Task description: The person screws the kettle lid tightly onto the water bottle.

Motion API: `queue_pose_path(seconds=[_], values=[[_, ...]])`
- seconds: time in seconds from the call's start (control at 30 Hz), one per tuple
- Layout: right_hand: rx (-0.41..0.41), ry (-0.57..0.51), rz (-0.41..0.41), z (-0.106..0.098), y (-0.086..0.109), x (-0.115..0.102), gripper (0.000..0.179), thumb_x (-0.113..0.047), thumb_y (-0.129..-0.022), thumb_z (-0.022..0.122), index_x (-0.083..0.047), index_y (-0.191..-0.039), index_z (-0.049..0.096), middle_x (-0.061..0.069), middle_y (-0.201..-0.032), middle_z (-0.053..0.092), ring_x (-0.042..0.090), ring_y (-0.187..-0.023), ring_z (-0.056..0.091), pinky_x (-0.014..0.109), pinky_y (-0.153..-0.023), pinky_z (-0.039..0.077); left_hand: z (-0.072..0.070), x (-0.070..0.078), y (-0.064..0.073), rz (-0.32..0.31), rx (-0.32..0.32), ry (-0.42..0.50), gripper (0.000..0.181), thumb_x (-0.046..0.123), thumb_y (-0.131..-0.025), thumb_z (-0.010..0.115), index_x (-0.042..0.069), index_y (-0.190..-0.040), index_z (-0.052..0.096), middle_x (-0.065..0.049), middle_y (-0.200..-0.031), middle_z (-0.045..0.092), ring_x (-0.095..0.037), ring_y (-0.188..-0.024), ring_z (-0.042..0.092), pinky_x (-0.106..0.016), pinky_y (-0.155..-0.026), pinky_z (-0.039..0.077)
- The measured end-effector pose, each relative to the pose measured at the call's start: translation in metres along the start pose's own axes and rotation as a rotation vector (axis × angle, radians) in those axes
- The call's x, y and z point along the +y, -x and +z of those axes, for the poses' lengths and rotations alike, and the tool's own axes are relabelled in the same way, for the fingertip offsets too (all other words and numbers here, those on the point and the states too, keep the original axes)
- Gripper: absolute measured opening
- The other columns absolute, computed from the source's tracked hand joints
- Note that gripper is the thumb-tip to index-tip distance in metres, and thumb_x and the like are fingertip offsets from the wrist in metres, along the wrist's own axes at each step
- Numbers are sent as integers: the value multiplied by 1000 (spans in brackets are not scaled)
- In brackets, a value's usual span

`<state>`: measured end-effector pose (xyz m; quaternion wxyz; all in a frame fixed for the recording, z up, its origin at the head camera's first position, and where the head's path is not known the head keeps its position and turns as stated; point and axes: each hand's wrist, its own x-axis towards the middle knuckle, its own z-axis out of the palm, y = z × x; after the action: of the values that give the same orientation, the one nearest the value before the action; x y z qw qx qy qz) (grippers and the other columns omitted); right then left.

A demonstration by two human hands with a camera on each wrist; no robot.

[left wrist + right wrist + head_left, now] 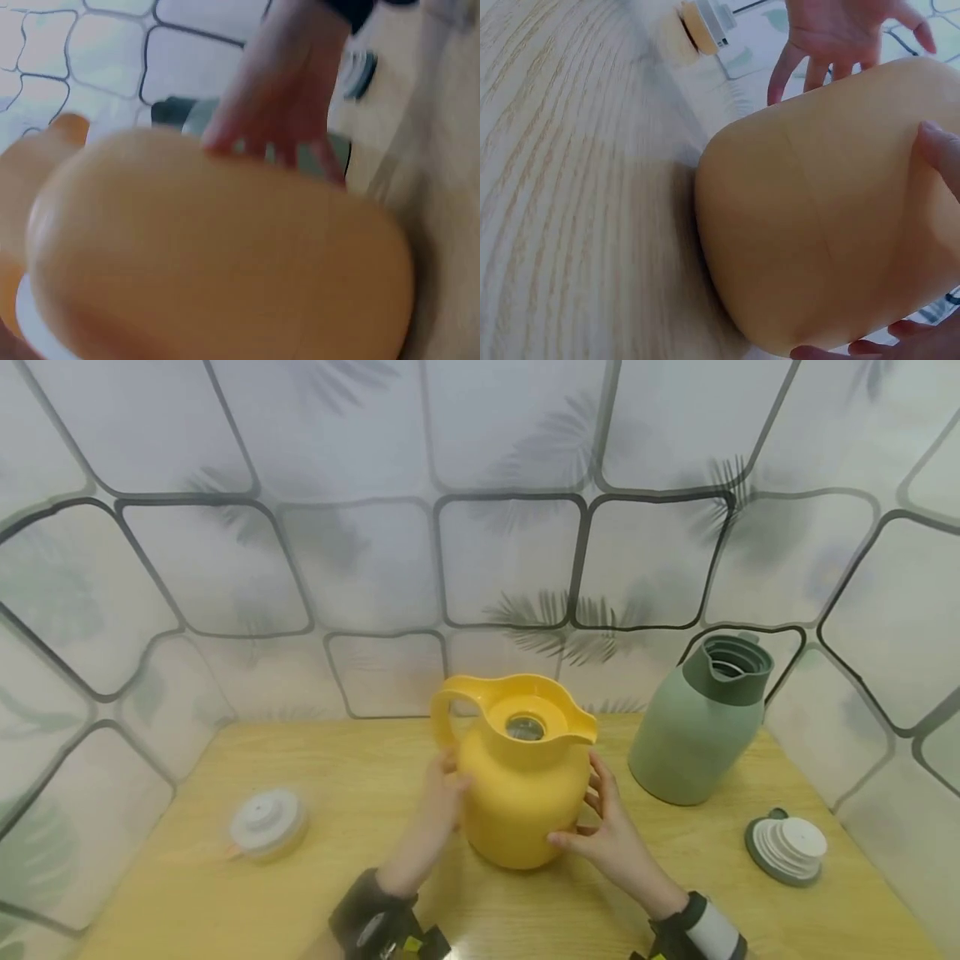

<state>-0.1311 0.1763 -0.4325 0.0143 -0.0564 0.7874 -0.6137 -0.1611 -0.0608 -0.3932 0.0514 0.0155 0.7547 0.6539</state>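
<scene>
A yellow thermos jug stands upright on the wooden table, its mouth uncovered and its spout toward the right. My right hand holds the body's right side, thumb on the front and fingers round the side. In the right wrist view, its thumb lies against the jug. My left hand, blurred in the head view, is at the jug's left side below the handle. The right wrist view shows that left hand with fingers spread and palm toward the jug.
A green thermos jug stands uncovered at the back right. Its green and white lid lies in front of it. A white stopper lid with a yellowish rim lies at the left. The patterned wall covering rises behind the wooden table.
</scene>
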Motion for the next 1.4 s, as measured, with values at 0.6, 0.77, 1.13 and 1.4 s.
queue_pose_path(seconds=[0.6,0.77,1.13,1.4], values=[[90,106,51,14,30,-1,100,-25,-81,79,-14,-151,9,24,-150,19,49,-132,28,66,-88,39,-66,5,-85,342,-287,-23,60,48,-103,25,2,-135,45,-16,-136,47,-30,-125,42,-53,-100,34],[132,46,37,32,33,2,105,-25,-80,80,-16,-152,4,19,-153,15,46,-134,26,65,-89,39,-57,2,-94,351,-427,88,65,48,-104,14,2,-124,55,-17,-126,57,-32,-121,49,-48,-97,38],[225,-40,52,57,30,1,119,-33,-75,83,-20,-153,-6,11,-158,0,40,-140,11,63,-97,33,-52,0,-95,313,-454,231,63,49,-104,17,3,-102,60,-14,-108,60,-29,-103,55,-40,-79,47],[274,-57,38,59,21,0,126,-32,-70,86,-19,-152,-8,11,-157,3,35,-140,10,61,-103,25,-55,0,-87,269,-481,340,49,37,-106,18,7,-90,53,-7,-84,54,-20,-81,53,-34,-75,46]])
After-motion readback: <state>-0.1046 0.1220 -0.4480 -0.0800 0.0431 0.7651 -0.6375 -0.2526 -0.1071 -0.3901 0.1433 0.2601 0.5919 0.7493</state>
